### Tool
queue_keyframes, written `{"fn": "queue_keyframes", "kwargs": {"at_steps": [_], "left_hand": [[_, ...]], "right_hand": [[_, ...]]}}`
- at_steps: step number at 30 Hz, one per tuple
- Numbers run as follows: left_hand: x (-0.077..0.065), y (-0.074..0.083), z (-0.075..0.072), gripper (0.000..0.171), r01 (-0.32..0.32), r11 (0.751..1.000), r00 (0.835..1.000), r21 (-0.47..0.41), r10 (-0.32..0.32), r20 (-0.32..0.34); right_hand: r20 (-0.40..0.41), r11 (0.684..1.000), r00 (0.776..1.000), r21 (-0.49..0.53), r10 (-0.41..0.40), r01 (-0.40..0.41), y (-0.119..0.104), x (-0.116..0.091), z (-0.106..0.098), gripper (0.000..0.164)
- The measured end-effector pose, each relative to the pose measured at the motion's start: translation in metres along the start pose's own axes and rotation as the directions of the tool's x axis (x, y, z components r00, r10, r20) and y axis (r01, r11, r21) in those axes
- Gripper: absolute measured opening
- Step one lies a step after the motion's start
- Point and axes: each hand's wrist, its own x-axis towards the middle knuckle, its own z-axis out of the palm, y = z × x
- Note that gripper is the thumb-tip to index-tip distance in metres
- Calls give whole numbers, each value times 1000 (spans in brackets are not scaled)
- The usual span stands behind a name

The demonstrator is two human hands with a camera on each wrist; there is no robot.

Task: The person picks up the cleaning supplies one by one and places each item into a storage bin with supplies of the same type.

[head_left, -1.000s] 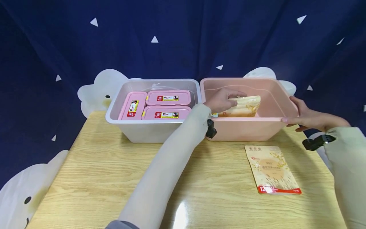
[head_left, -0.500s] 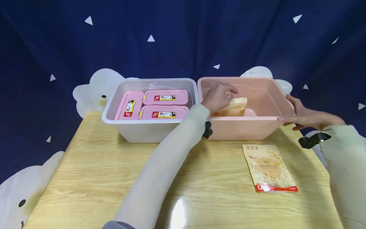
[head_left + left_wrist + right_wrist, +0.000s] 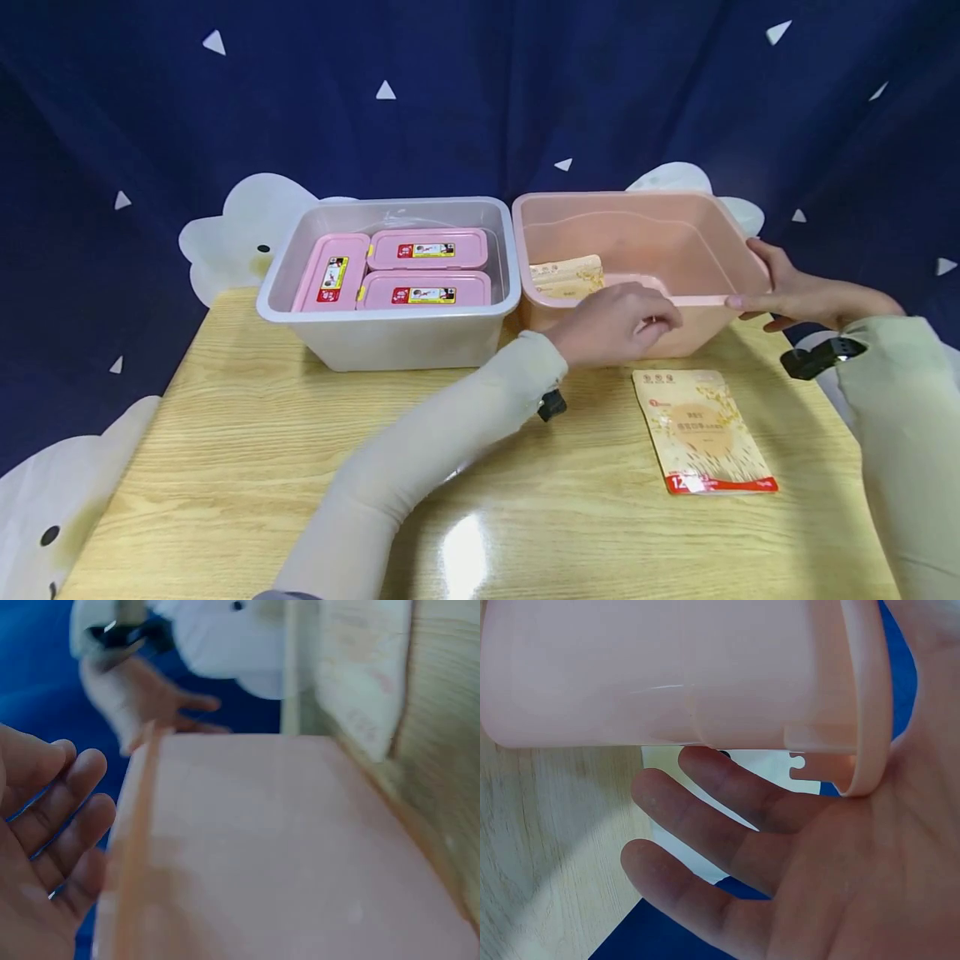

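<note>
In the head view, my left hand (image 3: 618,325) is in front of the pink bin's near rim, fingers loosely bent and holding nothing. The left wrist view shows those fingers beside the rim. At the right end of the pink bin (image 3: 645,204), my right hand (image 3: 802,292) rests against the rim, thumb at the front corner. Its other fingers extend outside the wall, spread apart in the right wrist view. A beige pouch (image 3: 566,277) leans inside the bin at the left, its lower part hidden. Another beige pouch (image 3: 705,433) with a red bottom band lies flat on the table.
A white bin (image 3: 390,342) stands immediately left of the pink one, with pink-lidded boxes (image 3: 429,249) inside. Both stand on a wooden table (image 3: 247,467) before a dark blue patterned curtain (image 3: 465,100).
My left hand has let go of the pouch inside the pink bin and come out over the front rim. That pouch now sits farther left. My right hand stays at the bin's right end.
</note>
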Motion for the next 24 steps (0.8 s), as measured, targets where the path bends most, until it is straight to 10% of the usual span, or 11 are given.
{"fn": "queue_keyframes", "kwargs": {"at_steps": [5,11,14,20,24], "left_hand": [[-9,8,27,27,-80,981,995,176,69,65],[-10,1,71,29,25,987,984,161,-52,168],[-9,-5,97,33,109,969,958,223,-162,236],[-5,-5,132,48,199,885,841,421,-374,391],[1,-2,149,39,257,871,864,419,-401,306]], "right_hand": [[12,1000,1000,10,4,-4,-1,0,0,114],[21,1000,1000,16,2,-3,0,2,-1,113],[18,1000,1000,10,3,-4,-2,4,-3,114],[15,1000,1000,21,-2,2,-5,3,0,114],[25,1000,1000,17,-7,7,-1,-4,-1,113]]}}
